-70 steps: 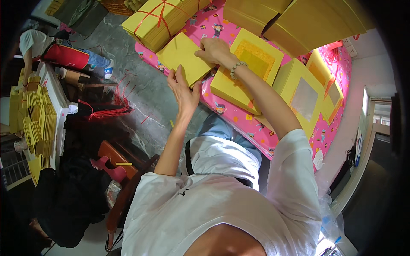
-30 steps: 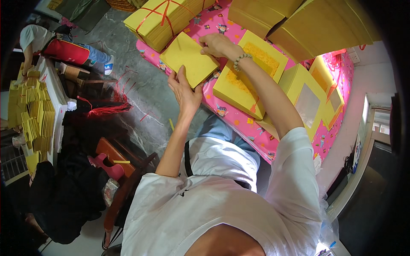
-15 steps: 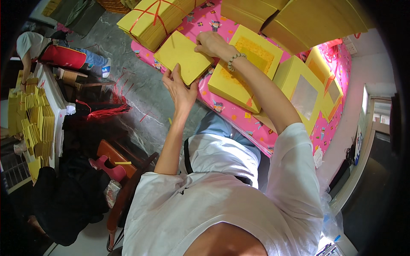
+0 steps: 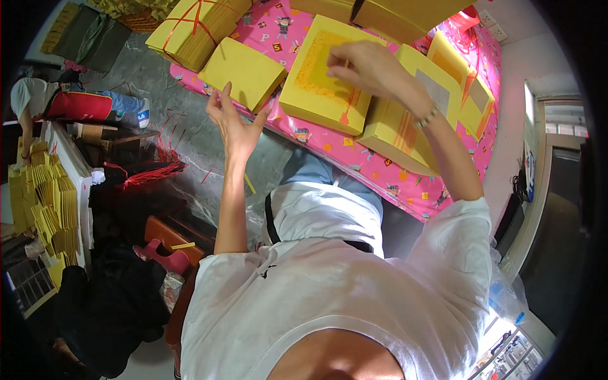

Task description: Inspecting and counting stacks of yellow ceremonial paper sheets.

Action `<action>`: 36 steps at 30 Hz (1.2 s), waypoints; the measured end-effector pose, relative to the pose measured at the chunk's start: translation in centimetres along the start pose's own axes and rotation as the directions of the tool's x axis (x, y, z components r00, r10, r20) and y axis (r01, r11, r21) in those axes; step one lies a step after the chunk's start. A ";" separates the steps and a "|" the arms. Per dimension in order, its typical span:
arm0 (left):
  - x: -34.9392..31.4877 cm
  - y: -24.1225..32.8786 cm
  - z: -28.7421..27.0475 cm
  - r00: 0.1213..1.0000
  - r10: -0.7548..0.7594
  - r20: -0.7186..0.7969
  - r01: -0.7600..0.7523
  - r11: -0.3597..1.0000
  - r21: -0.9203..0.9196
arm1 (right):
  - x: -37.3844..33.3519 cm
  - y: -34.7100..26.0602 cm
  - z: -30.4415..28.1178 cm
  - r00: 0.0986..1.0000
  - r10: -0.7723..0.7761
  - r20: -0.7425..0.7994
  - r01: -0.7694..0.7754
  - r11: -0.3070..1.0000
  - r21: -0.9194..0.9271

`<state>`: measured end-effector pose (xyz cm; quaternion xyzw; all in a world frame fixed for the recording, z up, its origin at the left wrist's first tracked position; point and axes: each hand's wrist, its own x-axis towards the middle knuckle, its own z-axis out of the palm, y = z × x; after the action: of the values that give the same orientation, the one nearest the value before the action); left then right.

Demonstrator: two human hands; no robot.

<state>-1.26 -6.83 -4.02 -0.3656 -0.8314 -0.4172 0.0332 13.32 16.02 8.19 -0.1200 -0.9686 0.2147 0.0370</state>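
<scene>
My left hand [image 4: 231, 123] is raised with palm open and fingers spread, just below a flat yellow paper stack [image 4: 244, 71] lying at the edge of the pink patterned tablecloth [image 4: 380, 174]. It holds nothing. My right hand [image 4: 370, 66] hovers over a larger yellow paper stack [image 4: 320, 82] with an orange printed centre. Its fingertips are pinched together on the top sheet. A bracelet sits on that wrist.
A yellow bundle tied with red ribbon [image 4: 193, 22] lies at the far left of the table. More yellow stacks [image 4: 405, 123] fill the right side. Red strings [image 4: 149, 174] litter the floor. Another person [image 4: 38, 101] stands at a side table of yellow papers [image 4: 44, 196].
My right hand left the small yellow stack and moved right onto the larger one. My left hand let go of the small stack and now stands open beside it.
</scene>
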 end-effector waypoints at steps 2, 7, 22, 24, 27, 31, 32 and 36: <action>0.0 1.7 -0.5 0.995 0.082 -0.048 -0.080 0.995 0.058 | -2.9 -0.5 0.2 0.990 0.077 0.116 -0.066 0.994 -0.090; 0.8 5.4 -1.1 0.886 0.421 0.196 -0.387 0.902 -0.189 | -7.2 -2.1 2.1 0.998 0.019 0.062 -0.010 0.991 -0.136; 3.0 5.6 2.2 0.785 0.451 0.425 -0.320 0.882 -0.345 | -7.4 -0.6 3.1 0.999 0.018 0.042 -0.016 0.998 -0.060; 3.3 5.4 2.4 0.778 0.462 0.426 -0.332 0.877 -0.346 | -7.2 -0.3 2.8 0.998 0.019 0.063 -0.016 0.998 -0.056; 3.2 5.4 2.3 0.774 0.444 0.451 -0.307 0.886 -0.346 | -7.0 0.2 2.5 0.996 0.003 0.088 -0.002 1.000 -0.018; 3.1 5.5 2.3 0.780 0.418 0.466 -0.284 0.899 -0.332 | -6.8 0.5 2.3 0.994 0.006 0.113 -0.002 0.999 -0.034; 3.2 5.5 2.3 0.779 0.418 0.467 -0.284 0.900 -0.332 | -6.8 0.6 2.3 0.994 0.000 0.108 0.005 0.999 -0.044; 3.3 5.6 2.1 0.773 0.414 0.480 -0.278 0.902 -0.330 | -6.7 0.7 2.4 0.995 -0.011 0.103 0.015 0.999 -0.038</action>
<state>0.46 -1.23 -0.46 -0.6168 -0.6674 -0.3814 -0.1696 19.65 13.98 5.58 -0.1030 -0.9739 0.2017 -0.0138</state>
